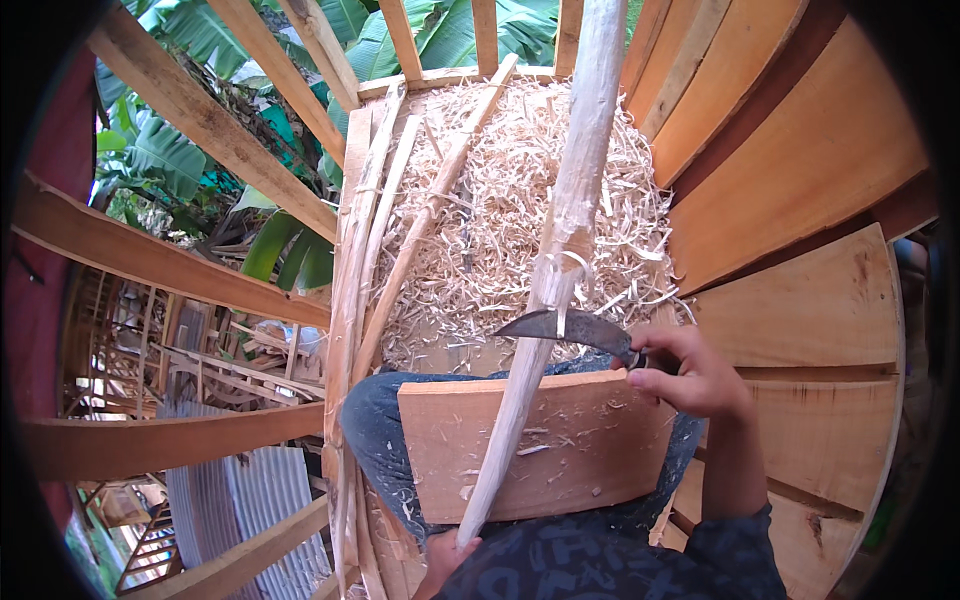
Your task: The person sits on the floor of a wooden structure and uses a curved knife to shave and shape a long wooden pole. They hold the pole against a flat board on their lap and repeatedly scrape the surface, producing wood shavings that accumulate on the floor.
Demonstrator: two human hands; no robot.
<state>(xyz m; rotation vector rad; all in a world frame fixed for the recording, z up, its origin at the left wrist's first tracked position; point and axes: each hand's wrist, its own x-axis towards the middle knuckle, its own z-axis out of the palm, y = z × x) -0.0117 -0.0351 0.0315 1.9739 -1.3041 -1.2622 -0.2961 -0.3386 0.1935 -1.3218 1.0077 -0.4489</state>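
A long pale wooden pole (580,170) slants from my lap up to the far edge of the picture. My left hand (450,556) is closed around its near end, close to my body. In my right hand (692,370) is the handle of a curved knife (575,325), its dark blade lying across the pole. A thin curl of shaved wood (577,262) stands up from the pole just beyond the blade. Under the pole, a flat wooden board (540,440) rests on my lap, with a few shavings scattered on it.
Wood shavings (510,190) heap on the floor ahead. Long wooden strips (390,230) lie along the left side. Slatted rails (200,110) stand at left and far side; a plank wall (800,200) rises at right. Beyond are banana leaves (180,150) and corrugated sheet metal (265,510).
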